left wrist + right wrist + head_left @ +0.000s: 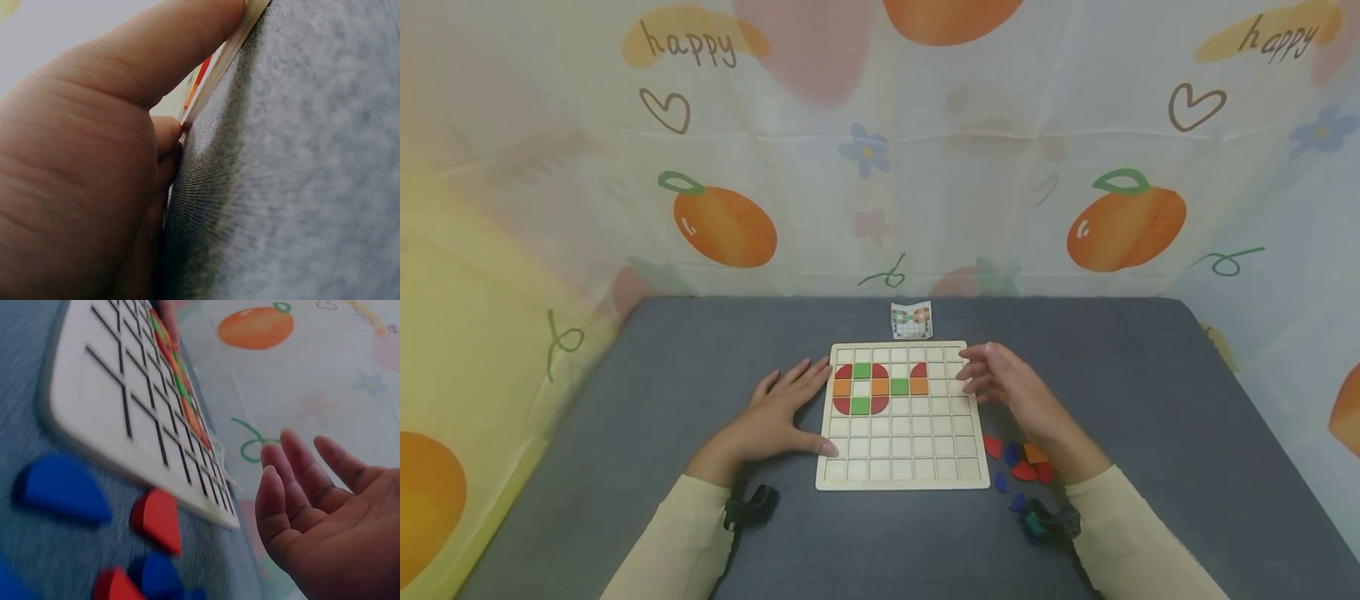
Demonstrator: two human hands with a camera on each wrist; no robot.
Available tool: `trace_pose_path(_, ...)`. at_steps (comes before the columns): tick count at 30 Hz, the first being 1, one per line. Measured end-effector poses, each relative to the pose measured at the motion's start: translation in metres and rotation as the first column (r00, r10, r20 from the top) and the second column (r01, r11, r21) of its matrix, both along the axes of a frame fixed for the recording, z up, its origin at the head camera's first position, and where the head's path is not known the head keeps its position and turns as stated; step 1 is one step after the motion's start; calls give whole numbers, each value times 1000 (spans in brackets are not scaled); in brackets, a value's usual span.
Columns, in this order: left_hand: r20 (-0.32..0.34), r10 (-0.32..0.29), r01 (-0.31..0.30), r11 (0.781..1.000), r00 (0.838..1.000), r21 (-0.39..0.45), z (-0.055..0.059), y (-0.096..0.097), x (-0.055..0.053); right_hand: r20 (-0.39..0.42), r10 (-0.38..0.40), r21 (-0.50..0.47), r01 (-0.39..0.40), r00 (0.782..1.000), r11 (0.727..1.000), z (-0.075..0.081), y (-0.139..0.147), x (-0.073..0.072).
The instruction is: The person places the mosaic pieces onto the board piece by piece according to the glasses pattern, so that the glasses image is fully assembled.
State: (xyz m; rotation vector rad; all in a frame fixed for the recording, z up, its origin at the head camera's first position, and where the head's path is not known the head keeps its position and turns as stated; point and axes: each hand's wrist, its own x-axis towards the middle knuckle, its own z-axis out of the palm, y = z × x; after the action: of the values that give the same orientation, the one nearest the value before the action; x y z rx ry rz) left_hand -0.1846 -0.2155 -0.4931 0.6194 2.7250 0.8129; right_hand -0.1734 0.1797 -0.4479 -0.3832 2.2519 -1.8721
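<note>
A pale wooden grid board (902, 448) lies on the table, with red quarter-rounds, green squares and orange squares set in its upper rows. My left hand (777, 423) spreads along the board's left side; its thumb and fingertips touch the edge. In the left wrist view the thumb (137, 53) meets the board's rim. At the upper right edge hovers my right hand (1011, 385), fingers loosely bent. Nothing shows between those fingers in the right wrist view. The nearest set piece to it is a red quarter-round (919, 370) above an orange square (919, 387).
Loose pieces lie right of the board, among them a red quarter-round (992, 447), an orange piece (1036, 453) and a blue piece (62, 490). A small pattern card (912, 321) stands behind the board. A printed cloth (985, 233) hangs behind the grey table (760, 329).
</note>
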Motion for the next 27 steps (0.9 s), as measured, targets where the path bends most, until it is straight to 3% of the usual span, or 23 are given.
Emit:
trace_pose_path(6, 0, 2, -2, 1000, 1000, -3, -1, 0, 0, -20, 19, 27, -19, 1000, 999, -7, 17, 7)
trace_pose_path(13, 2, 4, -4, 1000, 1000, -11, -3, 2, 0, 27, 24, 49, -25, 999, 998, -20, 37, 17)
trace_pose_path(20, -1, 7, -7, 1000, 1000, -16, -4, 2, -1, 29, 113, 75, -114, 993, 991, -36, 54, 22)
trace_pose_path(23, 2, 11, -11, 1000, 1000, -19, -4, 2, -1, 36, 154, 116, -157, 987, 981, -40, 55, 21)
trace_pose_path(27, 0, 13, -13, 1000, 1000, -21, -3, 1, 0, -7, 201, 238, -194, 979, 952, -41, 54, 19)
